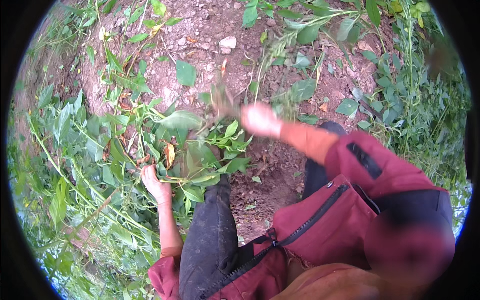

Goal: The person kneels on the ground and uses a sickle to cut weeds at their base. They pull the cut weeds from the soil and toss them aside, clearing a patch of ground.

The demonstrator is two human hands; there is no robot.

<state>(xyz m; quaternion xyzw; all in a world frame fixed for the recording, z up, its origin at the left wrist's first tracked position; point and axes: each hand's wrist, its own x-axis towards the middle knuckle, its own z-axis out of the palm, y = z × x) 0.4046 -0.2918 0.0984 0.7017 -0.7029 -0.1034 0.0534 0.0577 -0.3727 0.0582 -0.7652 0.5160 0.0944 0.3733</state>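
Low at the left, my left hand (155,187) is closed around leafy green stems (180,180). Broad green leaves and a dry orange-brown leaf (169,154) hang just above its fingers. My right hand (260,120) is out over the soil, strongly blurred by motion. A brownish streak (225,101) adjoins its fingers, too smeared to identify, so whether the hand grips it cannot be told. Between the two hands lies a leafy sprig (230,140).
Reddish, stony soil (202,33) spreads ahead, with a pale stone (227,42) on it. Tall weeds (408,82) crowd the right side, and long stems (78,176) lean across the left. My dark-trousered knee (208,221) is beside my left arm.
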